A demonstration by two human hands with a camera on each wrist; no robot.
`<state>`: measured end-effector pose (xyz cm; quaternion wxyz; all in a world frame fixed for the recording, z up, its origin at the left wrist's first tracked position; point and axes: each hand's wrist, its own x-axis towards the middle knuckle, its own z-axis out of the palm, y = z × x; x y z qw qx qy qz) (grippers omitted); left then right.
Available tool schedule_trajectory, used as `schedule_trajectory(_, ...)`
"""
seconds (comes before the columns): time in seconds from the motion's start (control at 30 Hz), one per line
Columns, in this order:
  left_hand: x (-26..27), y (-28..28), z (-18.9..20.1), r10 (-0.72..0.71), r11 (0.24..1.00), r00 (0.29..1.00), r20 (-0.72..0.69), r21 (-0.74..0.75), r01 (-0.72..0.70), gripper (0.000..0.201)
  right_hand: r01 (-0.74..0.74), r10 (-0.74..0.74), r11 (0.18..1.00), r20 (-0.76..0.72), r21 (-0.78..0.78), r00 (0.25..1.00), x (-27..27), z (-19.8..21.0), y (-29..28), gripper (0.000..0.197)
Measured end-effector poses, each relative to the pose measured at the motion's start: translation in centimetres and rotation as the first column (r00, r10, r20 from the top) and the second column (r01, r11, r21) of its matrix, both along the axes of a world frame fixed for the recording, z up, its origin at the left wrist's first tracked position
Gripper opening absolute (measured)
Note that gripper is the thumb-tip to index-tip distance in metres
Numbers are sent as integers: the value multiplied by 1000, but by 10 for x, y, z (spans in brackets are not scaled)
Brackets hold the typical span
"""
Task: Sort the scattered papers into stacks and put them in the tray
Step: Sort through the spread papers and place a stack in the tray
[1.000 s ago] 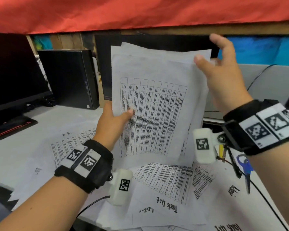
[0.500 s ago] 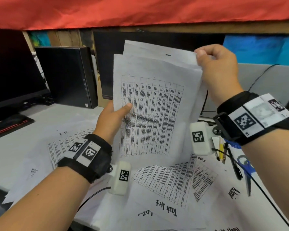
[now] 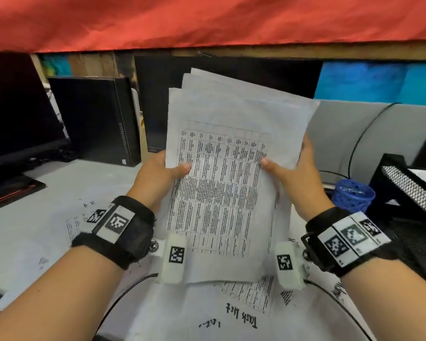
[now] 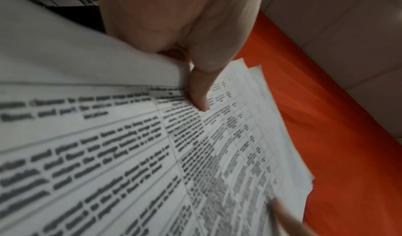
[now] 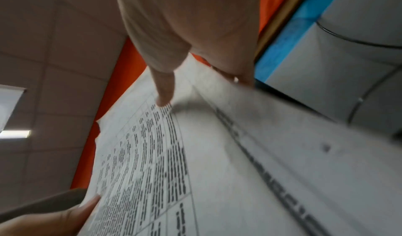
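Note:
I hold a stack of printed papers upright above the desk, its top sheet bearing a table of small text. My left hand grips the stack's left edge, thumb on the front, and my right hand grips its right edge the same way. The left wrist view shows the thumb pressed on the stack of papers; the right wrist view shows the other thumb on the same stack of papers. More scattered papers lie on the desk below, some handwritten. A black mesh tray stands at the right edge.
A blue mesh cup sits beside the tray. A dark monitor and a black computer case stand at the back left. A cable runs across the papers near my left wrist. Red cloth hangs overhead.
My right hand has come down from the stack's top right corner to its right edge at mid height. The stack sits lower and squarer between both hands. The view has turned right, showing the tray.

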<state>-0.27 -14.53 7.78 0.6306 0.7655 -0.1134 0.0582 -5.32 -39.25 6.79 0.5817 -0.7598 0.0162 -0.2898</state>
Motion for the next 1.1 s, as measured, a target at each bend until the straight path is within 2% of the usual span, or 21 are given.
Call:
schedule_trajectory(0.1,0,-2,0,11,999,1000,26,44,-12,27,77,-62,993,-156,93,986,3,-9,2,39)
schedule_trajectory(0.2,-3,-8,-4,94,995,993,64,38,-97,22,89,-66,991,-200,105,978,-1,-4,7,26)
schedule_trajectory(0.3,-10,-19,-3,161,987,974,158,-8,-161,19,99,-89,987,-82,129,993,-6,8,17,22)
schedule_trajectory(0.4,-22,-26,6,206,979,928,311,-57,-198,15,116,-137,983,153,142,979,-16,24,27,19)
schedule_trajectory(0.47,-33,-28,7,196,981,911,362,-73,-182,17,107,-141,985,271,136,952,-24,26,29,17)
schedule_trajectory(0.53,-42,-29,1,158,987,924,348,-46,-152,23,90,-124,988,303,123,945,-31,20,30,27)
schedule_trajectory(0.63,-47,-31,-10,76,997,961,265,-28,-71,32,77,-105,990,241,121,965,-33,5,31,44)
schedule_trajectory(0.73,-46,-34,-6,39,998,973,226,-49,-28,34,97,-127,986,229,139,965,-30,13,31,39)
schedule_trajectory(0.83,-39,-36,0,47,997,977,210,-74,-32,43,145,-188,978,348,147,918,-27,41,25,37)
schedule_trajectory(0.93,-30,-38,-1,62,989,983,171,-141,-38,45,269,-215,962,495,-38,842,-22,70,17,49)
schedule_trajectory(0.97,-27,-38,-2,65,986,986,152,-161,-40,43,283,-188,950,477,-134,859,-18,76,14,50)
schedule_trajectory(1.03,-20,-39,-8,68,982,991,113,-184,-46,36,291,-180,899,328,-329,927,-9,81,9,41)
schedule_trajectory(1.1,-13,-39,-16,82,981,993,79,-181,-67,31,312,-231,858,235,-409,944,1,78,4,31)
